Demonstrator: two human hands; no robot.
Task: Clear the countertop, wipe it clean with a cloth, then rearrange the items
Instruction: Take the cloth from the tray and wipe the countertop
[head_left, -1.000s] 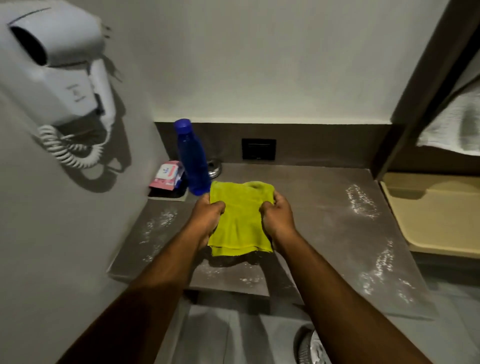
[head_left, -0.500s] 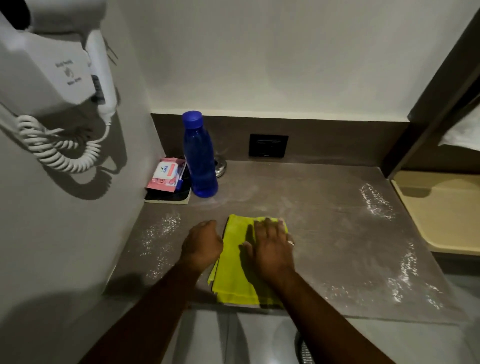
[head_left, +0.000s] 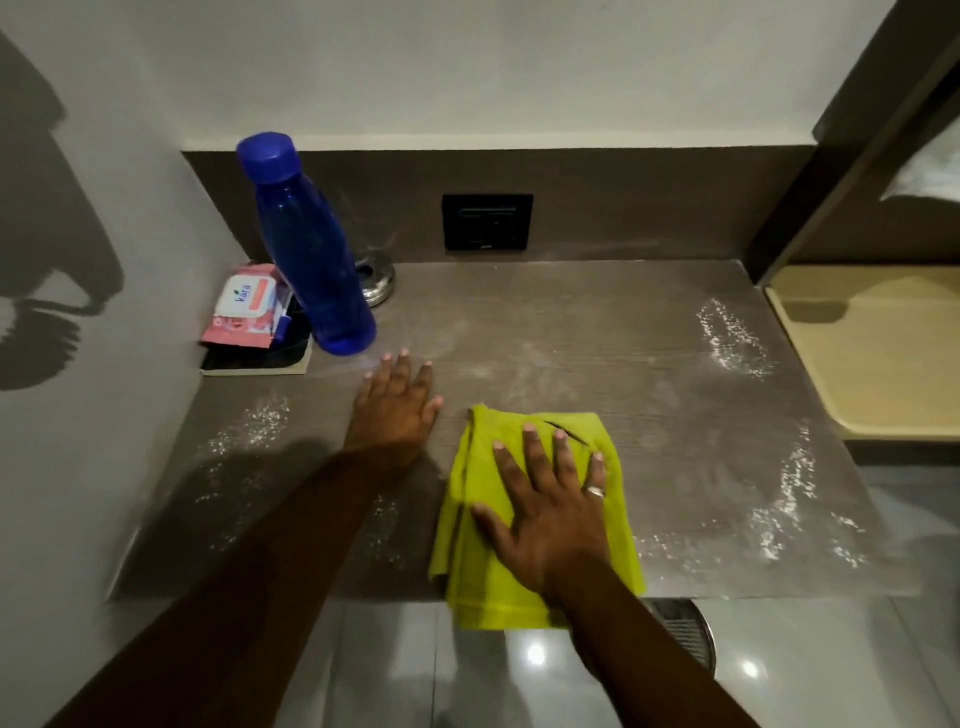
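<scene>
A folded yellow-green cloth (head_left: 483, 530) lies on the grey-brown countertop (head_left: 597, 353), hanging a little over its front edge. My right hand (head_left: 550, 499) presses flat on the cloth with fingers spread. My left hand (head_left: 397, 405) rests flat on the bare counter just left of the cloth, fingers apart, holding nothing. At the back left stand a blue bottle (head_left: 311, 254), a pink wipes pack (head_left: 244, 306) on a dark notebook (head_left: 260, 358), and a small metal dish (head_left: 376, 280) behind the bottle. White powder streaks (head_left: 732, 332) mark the counter.
A black wall socket (head_left: 487, 222) sits in the backsplash. The left wall borders the counter. To the right is a lower beige shelf (head_left: 883, 353) behind a dark frame. A round floor drain (head_left: 685, 629) shows below the front edge.
The cloth came down from between both hands onto the counter. My left hand let go and moved left onto the bare surface; my right hand spread flat on the cloth.
</scene>
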